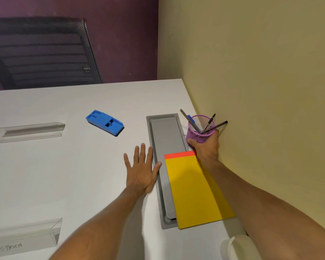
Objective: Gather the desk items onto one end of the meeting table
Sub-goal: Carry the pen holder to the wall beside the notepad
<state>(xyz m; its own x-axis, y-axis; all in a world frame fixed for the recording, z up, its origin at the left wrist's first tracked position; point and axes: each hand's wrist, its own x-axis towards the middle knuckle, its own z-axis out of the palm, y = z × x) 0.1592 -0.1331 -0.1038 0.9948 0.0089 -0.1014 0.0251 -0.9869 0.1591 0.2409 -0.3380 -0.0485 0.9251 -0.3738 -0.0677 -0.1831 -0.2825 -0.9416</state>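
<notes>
My right hand [205,145] grips a purple mesh pen cup [196,135] near the wall at the table's right edge; several pens [208,123] stick out of it. A yellow notepad [196,190] with a red top strip lies just below that hand, partly over the grey cable tray. My left hand [141,170] rests flat and open on the white table [83,166], its thumb touching the tray's rim. A blue stapler [105,122] lies further back in the middle. Two clear acrylic name stands sit at the left, one far [30,131] and one near [24,239].
A grey recessed cable tray [166,136] runs along the table beside the notepad. A yellow wall [261,81] bounds the table's right side. A black mesh chair [43,53] stands behind the far edge. A white rounded object [236,246] sits at the bottom right.
</notes>
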